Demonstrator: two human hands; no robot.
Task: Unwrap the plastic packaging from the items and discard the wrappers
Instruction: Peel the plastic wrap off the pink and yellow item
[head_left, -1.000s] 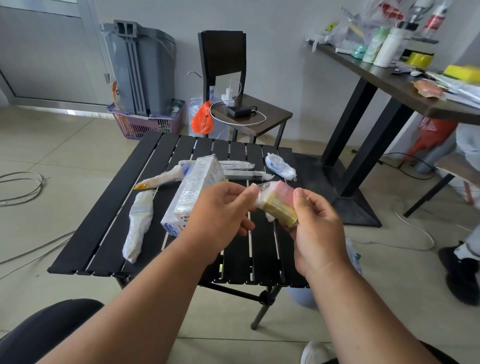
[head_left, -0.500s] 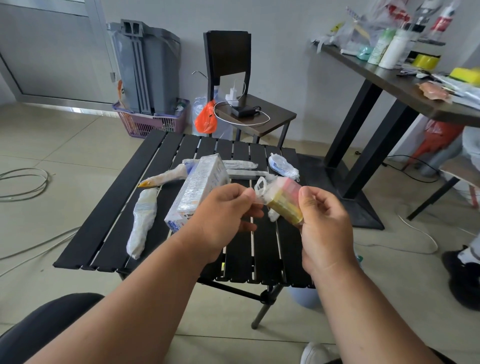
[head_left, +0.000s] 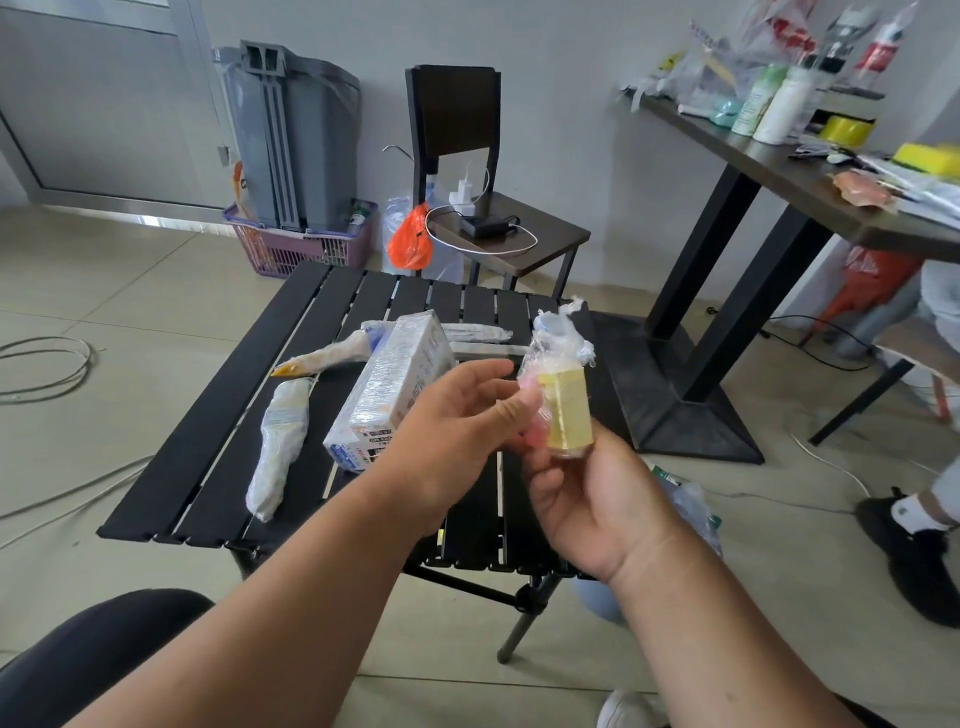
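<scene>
My right hand (head_left: 587, 493) grips a small yellow and pink block (head_left: 563, 413) wrapped in clear plastic, held upright above the black slatted table (head_left: 208, 447). Loose plastic wrap (head_left: 558, 332) stands up in a tuft from the block's top. My left hand (head_left: 457, 426) is just left of the block, its fingertips touching the block's left side. On the table lie a wrapped white box (head_left: 395, 384), a wrapped long item with a yellow tip (head_left: 322, 358), a wrapped tube (head_left: 278, 447) and a wrapped thin item (head_left: 478, 332).
A dark chair (head_left: 467, 156) with a charger and cable stands behind the table. A grey bin (head_left: 291, 135) in a purple basket sits at the back left. A dark desk (head_left: 810, 171) with bottles is at the right. A person's shoe (head_left: 914, 551) is on the right floor. Cables lie on the left floor.
The block has turned upright in my right hand and the wrap has come loose at its top. My left hand has let go of its pinch and moved slightly lower.
</scene>
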